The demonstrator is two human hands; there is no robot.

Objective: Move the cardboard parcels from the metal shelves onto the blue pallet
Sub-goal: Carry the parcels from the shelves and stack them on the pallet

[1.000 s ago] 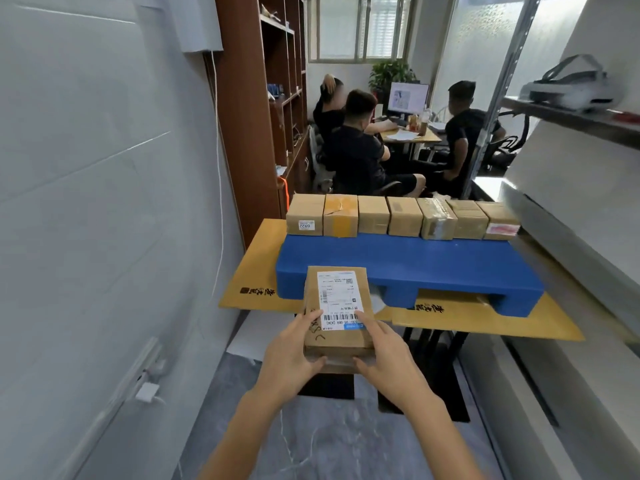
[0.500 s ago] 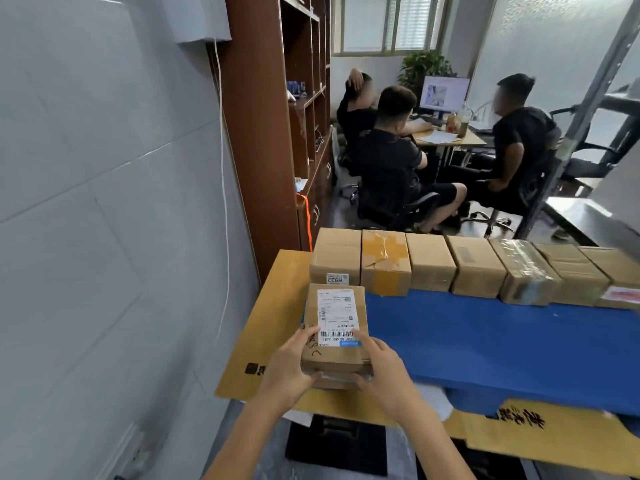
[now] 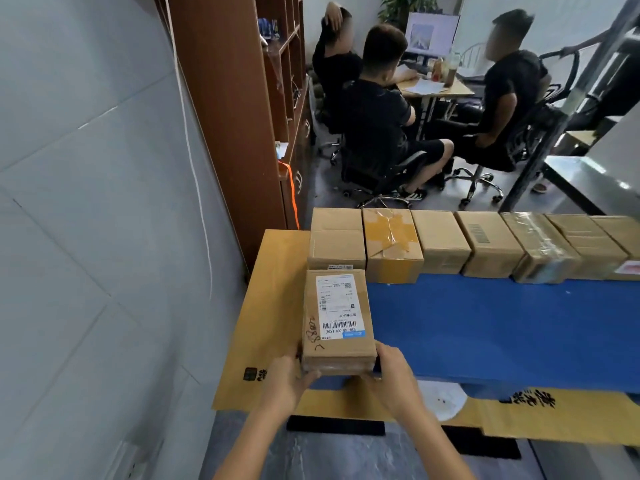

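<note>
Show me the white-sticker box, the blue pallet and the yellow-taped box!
white-sticker box [image 3: 339,306]: head view, middle of its white sticker.
blue pallet [image 3: 502,323]: head view, bare blue top.
yellow-taped box [image 3: 389,233]: head view, yellow tape on its top.

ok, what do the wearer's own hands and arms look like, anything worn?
Left hand and right hand are bare: no gloves, rings or watch visible. Left forearm and right forearm are bare too, with no sleeve in view.

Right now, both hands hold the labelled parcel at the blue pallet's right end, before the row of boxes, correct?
Wrong end: the head view shows the labelled parcel at the left end of the blue pallet. The left hand and right hand hold it, before the row of boxes.
</note>
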